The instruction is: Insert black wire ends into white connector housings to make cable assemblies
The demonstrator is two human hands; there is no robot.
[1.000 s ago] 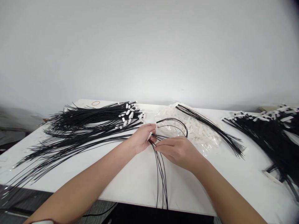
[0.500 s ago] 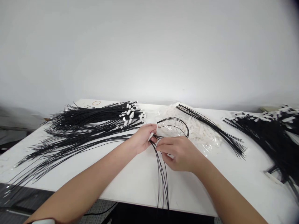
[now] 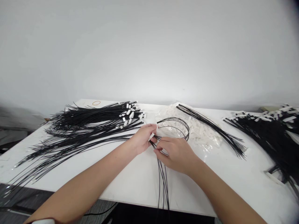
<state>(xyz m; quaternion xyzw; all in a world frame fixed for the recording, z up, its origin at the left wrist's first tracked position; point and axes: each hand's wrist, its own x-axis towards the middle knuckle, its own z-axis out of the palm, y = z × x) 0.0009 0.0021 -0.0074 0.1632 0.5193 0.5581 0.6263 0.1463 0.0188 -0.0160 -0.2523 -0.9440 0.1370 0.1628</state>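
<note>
In the head view, we are curling the fingers of our left hand almost closed, gripping a white plug and black wires over the table. With our right hand, we are pinching thumb and fingertips together on these wires, near the plug. They are looping out before a plastic bag and hanging towards the table's near edge. A wire bundle is lying across the bag, between a left pile and a right pile.
</note>
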